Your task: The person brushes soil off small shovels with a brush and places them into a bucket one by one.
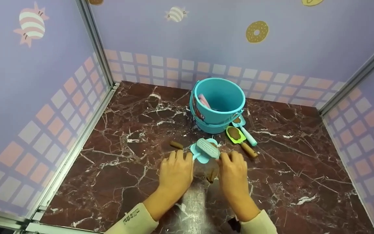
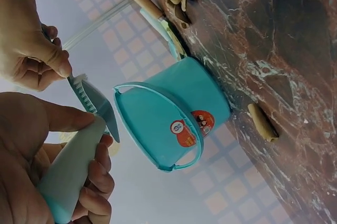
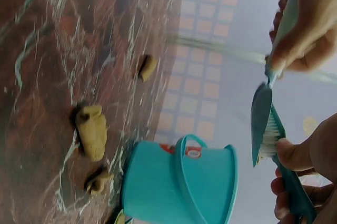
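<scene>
My left hand (image 1: 175,170) grips the pale teal handle (image 2: 73,163) of a toy shovel with a flower-shaped light-blue blade (image 1: 202,158). A bit of brown clay-like stuff shows on that blade, partly hidden by the brush. In my right hand (image 1: 234,174) is a small teal brush (image 1: 208,148), held over the blade. Its white bristles (image 3: 271,138) face the shovel in the right wrist view and appear to touch it. The right thumb lies along the brush. Both tools are held above the table, close together in front of the bucket.
A teal bucket (image 1: 219,122) stands behind the hands, with a pink object (image 1: 204,100) inside. Right of it lie a green shovel (image 1: 235,135) and a light-blue one (image 1: 248,136), both bearing brown lumps. Brown clay-like pieces (image 1: 176,145) (image 3: 92,132) lie on the marbled tabletop (image 1: 125,182).
</scene>
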A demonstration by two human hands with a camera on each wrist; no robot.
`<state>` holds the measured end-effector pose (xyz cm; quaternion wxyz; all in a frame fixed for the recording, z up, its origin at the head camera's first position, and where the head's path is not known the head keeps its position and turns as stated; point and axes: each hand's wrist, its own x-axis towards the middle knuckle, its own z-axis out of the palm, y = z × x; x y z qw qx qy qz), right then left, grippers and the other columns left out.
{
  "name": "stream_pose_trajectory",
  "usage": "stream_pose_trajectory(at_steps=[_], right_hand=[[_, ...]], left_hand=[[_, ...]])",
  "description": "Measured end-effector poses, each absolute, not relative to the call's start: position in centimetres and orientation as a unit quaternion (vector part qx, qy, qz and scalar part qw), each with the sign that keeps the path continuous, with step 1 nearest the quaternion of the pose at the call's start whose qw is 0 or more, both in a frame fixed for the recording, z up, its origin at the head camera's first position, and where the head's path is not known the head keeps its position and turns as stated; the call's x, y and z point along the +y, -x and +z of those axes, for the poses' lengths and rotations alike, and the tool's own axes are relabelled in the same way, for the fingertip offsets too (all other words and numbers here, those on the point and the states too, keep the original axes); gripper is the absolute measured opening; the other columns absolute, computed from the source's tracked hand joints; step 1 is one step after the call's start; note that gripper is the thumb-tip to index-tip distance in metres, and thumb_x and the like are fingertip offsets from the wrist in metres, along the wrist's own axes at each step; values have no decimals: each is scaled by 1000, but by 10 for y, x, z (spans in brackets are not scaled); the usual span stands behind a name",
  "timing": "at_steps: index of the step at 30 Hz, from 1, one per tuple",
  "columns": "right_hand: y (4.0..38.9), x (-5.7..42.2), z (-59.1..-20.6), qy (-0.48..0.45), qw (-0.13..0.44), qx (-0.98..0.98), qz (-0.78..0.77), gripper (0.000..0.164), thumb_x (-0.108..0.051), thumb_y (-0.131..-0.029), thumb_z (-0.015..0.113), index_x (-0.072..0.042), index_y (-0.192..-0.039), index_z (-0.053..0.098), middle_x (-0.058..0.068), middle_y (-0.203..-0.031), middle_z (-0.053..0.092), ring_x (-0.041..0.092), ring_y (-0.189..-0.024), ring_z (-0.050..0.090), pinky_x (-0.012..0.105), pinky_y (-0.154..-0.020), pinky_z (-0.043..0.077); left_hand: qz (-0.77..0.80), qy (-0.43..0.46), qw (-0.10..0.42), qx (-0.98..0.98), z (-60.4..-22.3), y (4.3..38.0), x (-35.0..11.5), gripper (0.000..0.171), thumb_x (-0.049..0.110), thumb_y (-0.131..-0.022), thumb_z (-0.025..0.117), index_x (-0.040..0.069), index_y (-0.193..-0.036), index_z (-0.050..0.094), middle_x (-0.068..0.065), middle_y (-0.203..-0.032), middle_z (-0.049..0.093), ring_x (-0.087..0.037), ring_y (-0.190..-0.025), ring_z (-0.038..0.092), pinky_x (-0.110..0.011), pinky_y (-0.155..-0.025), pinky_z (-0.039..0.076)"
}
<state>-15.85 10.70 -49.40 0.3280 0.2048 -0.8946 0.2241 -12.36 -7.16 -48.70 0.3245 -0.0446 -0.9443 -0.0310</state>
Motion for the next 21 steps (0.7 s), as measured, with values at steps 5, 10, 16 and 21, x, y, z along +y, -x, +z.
stream_pose_trajectory(at_steps=[5,10,16,21], right_hand=[[160,106,-496,-213,336,-889,225,24,-17,-83,79,-4,-88,60,11,-84,52,34,-79,54,47,-64,42],[151,98,-494,-235,332,-886,222,26,-19,-83,79,-4,-87,58,9,-82,53,32,-75,52,43,-63,43],[153,98,-494,-230,315,-895,215,25,-17,-85,80,-4,-88,58,10,-83,55,31,-75,53,42,-61,42],[164,105,-493,-203,311,-901,225,22,-20,-86,76,-5,-91,60,10,-84,54,33,-80,55,43,-62,40]], left_hand=[[-25,36,315,-948,-490,125,-72,17,30,-90,73,14,-92,69,-8,-86,64,-26,-78,63,-39,-53,49],[-30,26,319,-947,-489,128,-74,15,27,-91,68,12,-96,71,-9,-86,64,-28,-75,62,-42,-54,48],[-20,31,325,-945,-489,127,-74,15,27,-91,67,12,-95,70,-9,-85,64,-28,-77,63,-42,-53,48],[-17,37,323,-946,-491,125,-73,14,28,-89,69,14,-91,67,-9,-84,64,-27,-78,62,-39,-52,48]])
